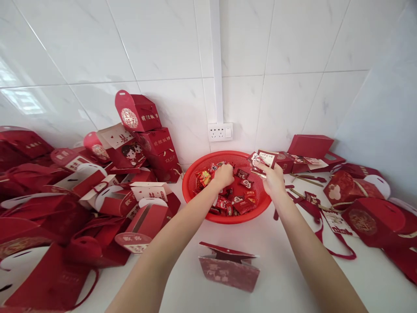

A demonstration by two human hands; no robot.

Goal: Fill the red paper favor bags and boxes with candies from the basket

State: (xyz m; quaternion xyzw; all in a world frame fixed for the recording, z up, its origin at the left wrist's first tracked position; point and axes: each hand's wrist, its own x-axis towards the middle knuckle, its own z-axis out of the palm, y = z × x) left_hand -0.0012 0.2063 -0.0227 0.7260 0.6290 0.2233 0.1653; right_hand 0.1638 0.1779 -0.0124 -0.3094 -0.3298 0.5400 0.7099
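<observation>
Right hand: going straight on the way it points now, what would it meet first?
The right hand would probably meet the tiled wall, its held packets leading. Depth is unclear in this one view, so it might catch the far rim of the red basket first.

You have two hands, one left hand (223, 175) and one right hand (273, 179), with at least two packets (267, 159) at the right one. There is one basket (263, 199) with well over ten wrapped sweets (244, 205), too overlapped to count exactly, plus one open bag (230, 271) and one socket plate (220, 132). You have one stack of three boxes (143, 114), more than ten other cartons (143, 221) to your left, and at least four containers (361, 219) to your right.
</observation>
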